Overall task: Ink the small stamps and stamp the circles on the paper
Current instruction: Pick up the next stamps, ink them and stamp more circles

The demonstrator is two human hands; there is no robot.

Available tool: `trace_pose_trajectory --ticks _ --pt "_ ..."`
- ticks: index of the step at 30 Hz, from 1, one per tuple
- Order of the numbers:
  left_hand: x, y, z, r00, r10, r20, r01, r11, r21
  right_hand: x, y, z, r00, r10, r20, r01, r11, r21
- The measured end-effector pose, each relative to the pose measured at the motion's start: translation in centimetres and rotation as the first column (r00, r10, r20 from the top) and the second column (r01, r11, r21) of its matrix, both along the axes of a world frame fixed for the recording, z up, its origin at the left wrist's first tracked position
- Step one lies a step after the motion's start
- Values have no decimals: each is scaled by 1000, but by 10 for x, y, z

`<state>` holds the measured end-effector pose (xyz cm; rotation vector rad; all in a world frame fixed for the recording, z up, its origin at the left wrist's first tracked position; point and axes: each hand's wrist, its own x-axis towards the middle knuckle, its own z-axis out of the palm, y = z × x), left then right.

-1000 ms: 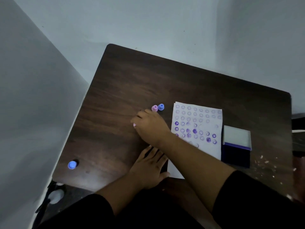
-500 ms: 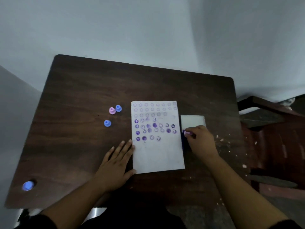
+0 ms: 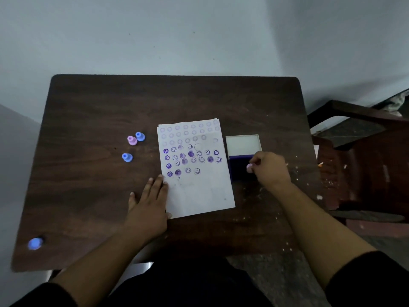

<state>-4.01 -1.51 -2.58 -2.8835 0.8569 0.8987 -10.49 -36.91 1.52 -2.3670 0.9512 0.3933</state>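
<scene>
At the near left corner of the dark wood counter [image 3: 93, 111] sits a blue cap [image 3: 35, 243], blurred. Farther in, three small stamps stand together: a blue stamp [image 3: 127, 157] nearest, a pink stamp [image 3: 132, 140] beyond it, and a second blue one [image 3: 140, 136] touching the pink on its right. The left hand [image 3: 149, 203] lies flat, its grip released, fingers spread on the counter with the fingertips overlapping the paper's left edge. The paper [image 3: 194, 169] lies at the middle, faint printed circles in its far rows and purple stamped faces and blots across the middle rows; the near half is blank. Just right of it is the open ink pad [image 3: 240, 168], its white lid [image 3: 243, 144] raised at the far side. The right hand [image 3: 269, 168] hangs over the pad's right edge, its grip pinched on a small pink stamp [image 3: 249, 167].
</scene>
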Motion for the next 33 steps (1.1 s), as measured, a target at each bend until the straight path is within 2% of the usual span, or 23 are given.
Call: trace_pose_trajectory --ticks 6,11,19,25,29,33 --pt "-2 -7 6 1000 11 -29 -9 998 69 14 -8 0 989 -27 -145 38 996 76" --pt "-1 -9 5 1000 4 -29 -1 996 91 22 -11 -1 980 3 -200 10 998 63" --pt "0 -7 10 999 -19 -29 22 995 99 19 -8 -1 981 -1 -195 14 998 65" --pt "0 -1 6 998 -31 -52 34 998 59 -3 11 -8 997 68 -31 -70 994 -87" --pt "2 -1 7 997 -40 -67 44 997 57 -3 35 -12 973 95 208 -65 987 -146" --pt "3 0 7 996 -36 -81 40 998 42 13 73 -13 940 124 317 -119 992 -37"
